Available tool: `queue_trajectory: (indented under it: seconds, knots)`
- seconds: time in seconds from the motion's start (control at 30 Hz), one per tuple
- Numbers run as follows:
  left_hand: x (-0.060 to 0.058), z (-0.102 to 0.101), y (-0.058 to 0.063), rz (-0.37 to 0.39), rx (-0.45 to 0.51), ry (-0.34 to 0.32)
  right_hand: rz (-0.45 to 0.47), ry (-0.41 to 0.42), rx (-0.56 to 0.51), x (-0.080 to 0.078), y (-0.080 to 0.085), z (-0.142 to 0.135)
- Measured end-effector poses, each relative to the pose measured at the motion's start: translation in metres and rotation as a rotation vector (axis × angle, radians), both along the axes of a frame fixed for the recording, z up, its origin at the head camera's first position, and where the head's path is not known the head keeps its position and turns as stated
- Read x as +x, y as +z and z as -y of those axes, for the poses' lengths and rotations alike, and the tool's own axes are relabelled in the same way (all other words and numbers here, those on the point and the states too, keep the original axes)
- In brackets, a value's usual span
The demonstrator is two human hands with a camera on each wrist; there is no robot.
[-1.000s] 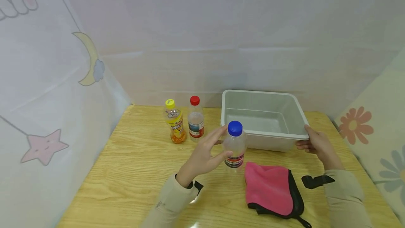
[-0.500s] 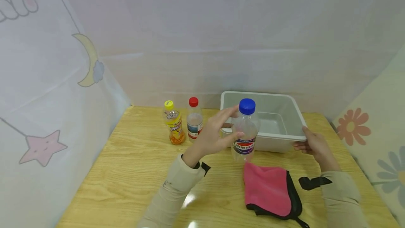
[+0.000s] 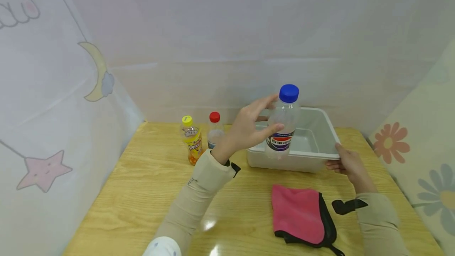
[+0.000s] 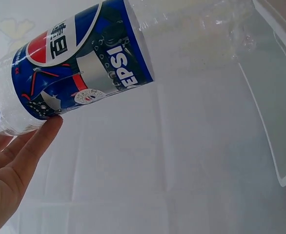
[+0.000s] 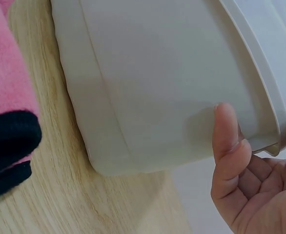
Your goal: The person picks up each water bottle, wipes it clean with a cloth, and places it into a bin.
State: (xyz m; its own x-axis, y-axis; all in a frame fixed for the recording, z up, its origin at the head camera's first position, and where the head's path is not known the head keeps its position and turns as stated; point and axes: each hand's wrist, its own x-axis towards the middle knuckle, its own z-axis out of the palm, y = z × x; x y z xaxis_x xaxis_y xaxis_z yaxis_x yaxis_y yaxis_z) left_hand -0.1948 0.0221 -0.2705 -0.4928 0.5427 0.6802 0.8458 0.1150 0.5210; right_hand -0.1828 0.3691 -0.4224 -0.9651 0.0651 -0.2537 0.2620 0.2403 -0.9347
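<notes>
My left hand (image 3: pixel 249 126) grips a clear plastic Pepsi bottle (image 3: pixel 281 142) with a blue cap, thumb on the near side and fingers behind it. The bottle is upright, raised in front of the grey-white plastic basin (image 3: pixel 257 156) and overlapping its left part in the head view. In the left wrist view the blue label (image 4: pixel 84 53) reads "PEPSI" and the bottle looks see-through below it. My right hand (image 3: pixel 352 166) holds the basin's front right corner; in the right wrist view its fingers lie under the rim (image 5: pixel 267 83).
Left of the basin stand a yellow-capped bottle (image 3: pixel 193 145) with orange liquid and a red-capped bottle (image 3: pixel 215 132), partly hidden by my left arm. A folded pink cloth (image 3: pixel 298 214) with black edging lies on the wooden table (image 3: pixel 142 200) in front of the basin.
My left hand has lifted the Pepsi bottle up and to the right, from beside the basin to over its front edge in view. The right hand keeps its hold on the corner.
</notes>
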Motion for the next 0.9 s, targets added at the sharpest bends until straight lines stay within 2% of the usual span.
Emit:
queue_trajectory:
  seconds: [0.3,0.4,0.63,0.77,0.9]
  knots:
    - [-0.030,-0.020,0.018,0.195,-0.116,0.033,-0.032,0.000,0.032,-0.002,-0.003,0.002]
    - [-0.038,-0.030,0.021,0.199,-0.170,0.050,-0.044,0.003,0.040,-0.002,-0.003,0.002]
    - [-0.052,-0.053,0.025,0.153,-0.304,0.101,-0.051,0.023,0.047,0.002,-0.001,0.003]
    - [-0.062,-0.065,0.028,0.163,-0.383,0.088,-0.048,0.023,0.047,0.005,-0.001,0.004]
    - [-0.071,-0.075,0.032,0.138,-0.471,0.092,-0.053,0.012,0.046,0.006,-0.003,0.004]
